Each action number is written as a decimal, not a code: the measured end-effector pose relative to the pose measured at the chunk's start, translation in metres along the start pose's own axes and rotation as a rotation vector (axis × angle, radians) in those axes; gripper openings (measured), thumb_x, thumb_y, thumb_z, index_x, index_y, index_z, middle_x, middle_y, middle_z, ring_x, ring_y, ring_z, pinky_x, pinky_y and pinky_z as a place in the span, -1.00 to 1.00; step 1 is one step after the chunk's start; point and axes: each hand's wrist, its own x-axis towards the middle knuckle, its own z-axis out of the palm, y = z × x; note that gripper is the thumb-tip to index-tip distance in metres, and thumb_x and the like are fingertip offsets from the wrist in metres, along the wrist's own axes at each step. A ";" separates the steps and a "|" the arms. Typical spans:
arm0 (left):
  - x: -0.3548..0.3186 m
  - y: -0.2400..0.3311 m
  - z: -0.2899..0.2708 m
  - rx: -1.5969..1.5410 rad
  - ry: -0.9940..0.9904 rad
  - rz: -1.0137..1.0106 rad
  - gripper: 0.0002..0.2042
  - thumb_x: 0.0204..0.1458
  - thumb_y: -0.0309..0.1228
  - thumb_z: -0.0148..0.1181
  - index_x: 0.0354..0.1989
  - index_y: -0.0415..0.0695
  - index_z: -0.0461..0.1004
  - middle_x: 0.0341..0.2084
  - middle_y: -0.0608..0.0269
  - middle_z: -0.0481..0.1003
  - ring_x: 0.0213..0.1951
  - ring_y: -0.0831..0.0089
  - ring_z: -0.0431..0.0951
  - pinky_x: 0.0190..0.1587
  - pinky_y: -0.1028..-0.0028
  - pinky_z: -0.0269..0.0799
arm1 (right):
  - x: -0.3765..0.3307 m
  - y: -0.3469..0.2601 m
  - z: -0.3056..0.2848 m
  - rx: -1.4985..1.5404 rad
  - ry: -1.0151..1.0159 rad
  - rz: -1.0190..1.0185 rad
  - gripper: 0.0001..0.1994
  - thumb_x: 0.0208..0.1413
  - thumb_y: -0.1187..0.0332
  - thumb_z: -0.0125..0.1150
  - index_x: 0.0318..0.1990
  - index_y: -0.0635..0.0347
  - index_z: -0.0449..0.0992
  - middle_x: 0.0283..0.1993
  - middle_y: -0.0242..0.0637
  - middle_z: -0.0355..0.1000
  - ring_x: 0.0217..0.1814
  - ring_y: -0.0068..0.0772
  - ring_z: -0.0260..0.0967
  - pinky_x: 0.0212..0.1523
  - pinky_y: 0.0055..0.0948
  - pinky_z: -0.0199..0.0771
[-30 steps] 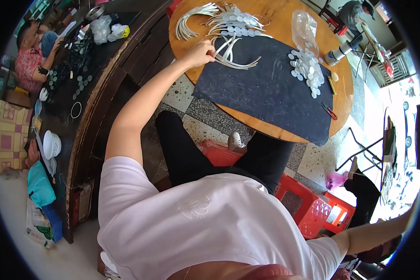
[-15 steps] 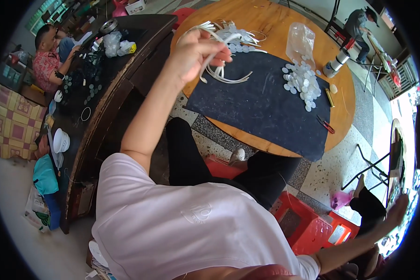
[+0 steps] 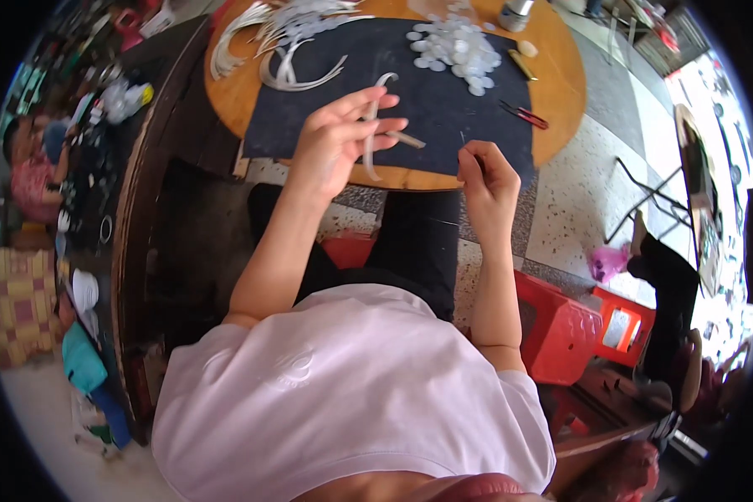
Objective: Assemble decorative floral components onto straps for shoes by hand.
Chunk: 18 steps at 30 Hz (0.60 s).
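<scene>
My left hand (image 3: 326,151) is up over the near edge of the table, its fingers curled around pale bendy strips (image 3: 370,155). One strip hangs with a hooked top, and the end of another sticks out to the right. Level with it, my right hand (image 3: 491,188) is closed in a pinch, and a thin needle (image 3: 463,137) points up from its fingertips. A fine thread shows below, near my leg. Further off on the dark mat (image 3: 351,109) lies a loose bunch of the same white strips (image 3: 293,79).
Translucent round discs (image 3: 456,50) are heaped on the mat's far right. Red-handled snips (image 3: 525,115) and a yellow stick-like tool (image 3: 522,65) lie at its right side. A metal can (image 3: 515,13) stands behind. A dark wooden desk (image 3: 163,100) is to my left, red stools (image 3: 552,326) to my right.
My left hand has come back toward me from the bunch, carrying strips. My right hand has swung in from far right to the table's near edge. The view has shifted.
</scene>
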 end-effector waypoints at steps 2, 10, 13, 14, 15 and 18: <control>-0.012 0.001 -0.001 0.138 0.021 -0.006 -0.56 -0.11 -0.70 -0.08 0.04 -0.34 0.25 -0.11 -0.03 0.37 -0.22 0.15 0.53 -0.25 0.44 0.48 | 0.019 0.024 -0.021 -0.170 0.053 -0.076 -0.94 0.07 0.48 0.07 -0.35 0.26 0.43 -0.60 -0.48 0.27 -0.60 -0.78 0.19 -0.63 -0.73 0.10; -0.014 -0.014 -0.012 0.297 0.043 0.044 -0.67 -0.08 -0.71 -0.07 -0.07 -0.35 0.35 -0.18 0.06 0.42 -0.27 0.22 0.55 -0.25 0.49 0.47 | 0.149 0.061 -0.104 -0.929 0.075 -0.217 -0.91 -0.16 0.47 0.10 -0.46 0.17 0.53 -0.40 -0.15 0.43 -0.37 -0.06 0.39 -0.35 -0.26 0.36; -0.016 0.000 -0.019 0.332 0.113 0.070 -0.71 -0.06 -0.70 -0.06 -0.11 -0.36 0.37 -0.20 0.06 0.43 -0.27 0.24 0.55 -0.26 0.51 0.47 | 0.197 0.058 -0.099 -1.175 0.059 -0.172 -0.88 -0.09 0.45 0.05 -0.41 0.21 0.52 -0.37 -0.15 0.44 -0.29 -0.11 0.40 -0.29 -0.28 0.36; -0.016 0.003 -0.020 0.354 0.148 0.079 -0.73 -0.05 -0.70 -0.06 -0.13 -0.36 0.38 -0.21 0.06 0.44 -0.27 0.25 0.56 -0.26 0.51 0.47 | 0.213 0.061 -0.102 -1.185 0.061 -0.171 -0.88 -0.09 0.45 0.05 -0.41 0.21 0.52 -0.37 -0.15 0.44 -0.29 -0.11 0.40 -0.29 -0.28 0.36; -0.017 0.006 -0.023 0.349 0.143 0.076 -0.73 -0.05 -0.70 -0.06 -0.13 -0.36 0.38 -0.21 0.06 0.44 -0.27 0.25 0.56 -0.26 0.51 0.47 | 0.229 0.066 -0.106 -1.228 0.034 -0.203 -0.88 -0.09 0.45 0.04 -0.41 0.20 0.52 -0.35 -0.14 0.43 -0.28 -0.10 0.39 -0.28 -0.27 0.36; -0.021 0.013 -0.032 0.375 0.258 0.093 -0.74 -0.04 -0.68 -0.05 -0.13 -0.37 0.38 -0.20 0.05 0.44 -0.29 0.28 0.56 -0.27 0.53 0.46 | 0.252 0.078 -0.106 -1.311 -0.029 -0.264 -0.87 -0.09 0.44 0.03 -0.41 0.17 0.52 -0.31 -0.13 0.41 -0.24 -0.09 0.38 -0.26 -0.24 0.35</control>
